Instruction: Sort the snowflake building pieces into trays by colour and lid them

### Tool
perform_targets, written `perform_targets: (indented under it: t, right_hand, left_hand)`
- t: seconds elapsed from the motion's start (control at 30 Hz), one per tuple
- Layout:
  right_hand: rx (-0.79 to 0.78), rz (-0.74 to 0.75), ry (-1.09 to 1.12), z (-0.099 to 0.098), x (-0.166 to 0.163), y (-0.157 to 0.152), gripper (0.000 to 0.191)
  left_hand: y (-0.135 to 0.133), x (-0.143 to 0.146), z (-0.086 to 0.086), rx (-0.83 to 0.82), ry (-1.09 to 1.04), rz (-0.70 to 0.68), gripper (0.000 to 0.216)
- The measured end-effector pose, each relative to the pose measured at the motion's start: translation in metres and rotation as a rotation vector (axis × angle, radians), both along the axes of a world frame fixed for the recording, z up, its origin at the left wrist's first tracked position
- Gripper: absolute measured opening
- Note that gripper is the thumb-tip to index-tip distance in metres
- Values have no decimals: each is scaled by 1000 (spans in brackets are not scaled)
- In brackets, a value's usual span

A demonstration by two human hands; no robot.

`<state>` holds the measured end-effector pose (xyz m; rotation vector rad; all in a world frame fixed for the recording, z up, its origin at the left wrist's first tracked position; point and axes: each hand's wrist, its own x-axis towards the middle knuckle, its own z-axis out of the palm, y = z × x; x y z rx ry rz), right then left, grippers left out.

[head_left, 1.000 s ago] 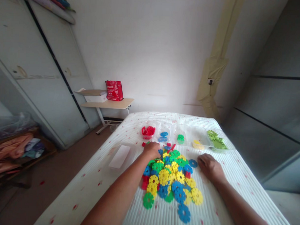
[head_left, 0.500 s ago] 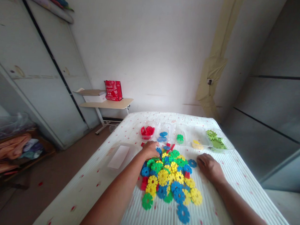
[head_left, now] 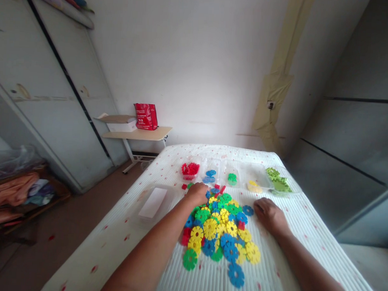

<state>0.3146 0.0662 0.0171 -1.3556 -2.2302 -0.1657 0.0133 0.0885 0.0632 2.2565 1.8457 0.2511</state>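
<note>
Our left hand (head_left: 197,193) rests curled on the far edge of the disc pile (head_left: 219,229) on the bed (head_left: 114,244); whether it grips one, we cannot tell. Our right hand (head_left: 269,216) lies flat beside the pile. Beyond, clear trays hold red pieces (head_left: 189,169), blue discs (head_left: 209,175), a green disc (head_left: 232,178), yellow discs (head_left: 254,186) and light-green pieces (head_left: 278,180).

2 bare forearms are seen entering from the lower edge, both uncovered from elbow to wrist. No sleeve, watch, bracelet, ring or glove can be made out on either limb. The left hand (head_left: 197,193) is shown from the back, its knuckles rounded and its fingers hidden from the camera. The right hand (head_left: 268,214) is likewise shown from the back, with short fingers and a thumb dimly outlined. Nails cannot be made out at this distance. The forearms are rendered broad and stretched by the wide lens.
</note>
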Motion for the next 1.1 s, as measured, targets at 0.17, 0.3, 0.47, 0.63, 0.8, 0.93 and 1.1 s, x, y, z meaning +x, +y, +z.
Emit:
perform_targets:
  t: [0.17, 0.3, 0.47, 0.63, 0.8, 0.93, 1.1]
  right_hand:
    - [5, 4, 17, -1, 1, 1, 30]
    - [-4, 1, 18, -2, 1, 1, 28]
    - [-10, 3, 14, -1, 1, 1, 28]
    - [4, 2, 34, -2, 1, 1, 27]
    - [3, 1, 23, -2, 1, 1, 29]
    - [8, 0, 30, 0, 0, 1, 28]
    - [4, -3, 32, 2, 0, 0, 27]
  left_hand:
    - [4, -2, 0, 11, -103, 36, 30]
    - [11, 8, -2, 34, -184, 98, 38]
    - [15, 31, -5, 40, -159, 174, 30]
    - [14, 47, -9, 8, -102, 240, 31]
    - [16, 51, -6, -58, -74, 257, 30]
    - [21, 51, -1, -102, -71, 268, 29]
    - [25, 49, -2, -118, -93, 262, 22]
